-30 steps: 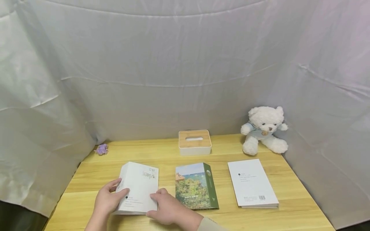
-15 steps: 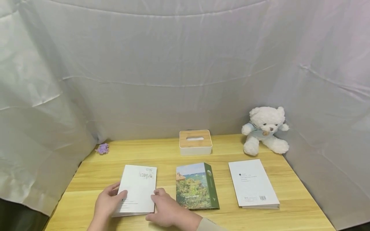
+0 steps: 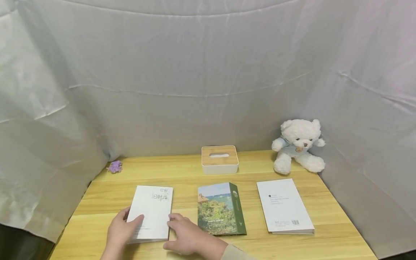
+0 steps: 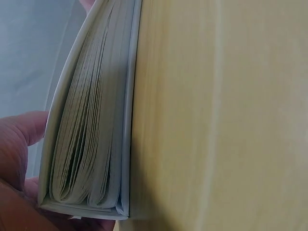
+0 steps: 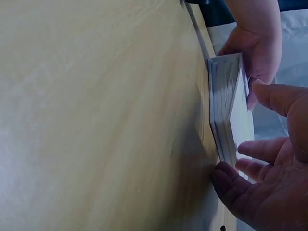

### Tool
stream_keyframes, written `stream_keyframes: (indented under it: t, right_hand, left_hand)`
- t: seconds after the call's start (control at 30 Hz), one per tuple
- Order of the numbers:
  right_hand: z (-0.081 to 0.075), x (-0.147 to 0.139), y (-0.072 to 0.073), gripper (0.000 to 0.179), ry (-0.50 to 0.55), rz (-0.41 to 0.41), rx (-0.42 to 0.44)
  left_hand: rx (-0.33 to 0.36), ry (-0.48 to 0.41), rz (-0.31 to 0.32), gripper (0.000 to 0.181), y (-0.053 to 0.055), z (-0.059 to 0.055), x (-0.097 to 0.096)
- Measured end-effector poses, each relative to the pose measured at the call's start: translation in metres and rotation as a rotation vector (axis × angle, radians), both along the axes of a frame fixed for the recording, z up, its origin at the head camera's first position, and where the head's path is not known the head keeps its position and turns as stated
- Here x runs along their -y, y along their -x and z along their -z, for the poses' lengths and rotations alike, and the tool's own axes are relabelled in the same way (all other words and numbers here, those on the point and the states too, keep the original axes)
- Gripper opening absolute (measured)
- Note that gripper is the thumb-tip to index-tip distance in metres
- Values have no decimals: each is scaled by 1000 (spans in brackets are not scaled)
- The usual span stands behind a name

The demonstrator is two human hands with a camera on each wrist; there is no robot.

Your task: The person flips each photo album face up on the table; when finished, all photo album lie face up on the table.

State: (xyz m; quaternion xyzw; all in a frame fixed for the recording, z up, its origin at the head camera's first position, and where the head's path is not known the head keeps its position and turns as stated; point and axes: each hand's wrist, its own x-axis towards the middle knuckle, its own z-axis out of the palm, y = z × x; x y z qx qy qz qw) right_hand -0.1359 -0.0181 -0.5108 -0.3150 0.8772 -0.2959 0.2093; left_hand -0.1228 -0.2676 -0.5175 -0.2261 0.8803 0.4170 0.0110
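Table (image 3: pixel 169 167), white book (image 3: pixel 154 213) between fingers (image 3: pixel 176 217)

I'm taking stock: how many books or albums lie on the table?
3: a white book between the left hand and right hand, a green photo album in the middle, a second white book nearest the teddy bear. None seems hidden.

White album (image 3: pixel 153 209), hard-covered, closed, thick with pages (image 4: pixel 89 120); lies flat in lower left of head view, top leaning slightly right; dark lettering (image 3: pixel 160 196) near upper right corner.
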Motion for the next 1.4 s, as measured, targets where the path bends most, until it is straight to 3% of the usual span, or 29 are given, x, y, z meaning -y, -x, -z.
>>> stream_keyframes:
  t: [0.23, 0.4, 0.53, 0.7, 0.8, 0.87, 1.1, 1.27, 1.4]
  right_hand:
    - [-1, -4, -1, 66, 32, -24, 7]
    - [-3, -15, -2, 66, 68, -58, 23]
    - [-7, -32, -5, 65, 86, -41, 36]
    - [-17, -51, -6, 67, 133, 27, -9]
    - [-25, -64, -4, 68, 166, 83, -53]
    - [-28, -75, -3, 68, 195, 127, -77]
    - [-22, -117, 4, 66, 288, 299, -100]
    - [-11, -138, 4, 65, 293, 431, -113]
    - [-5, -150, 1, 64, 262, 545, -99]
  left_hand:
    - [29, 19, -17, 84, 0, 3, -4]
    - [20, 138, -15, 87, -1, 0, -8]
    - [-90, 283, 4, 80, -1, -10, -22]
    - [-324, 367, 32, 61, 2, -18, -51]
    - [-421, 313, 71, 54, 6, -20, -74]
    - [-433, 250, 121, 56, 10, -19, -92]
    - [-294, 25, 303, 85, 17, -9, -136]
    - [-256, -31, 363, 84, 18, -2, -150]
    - [-238, -23, 427, 81, 14, 2, -165]
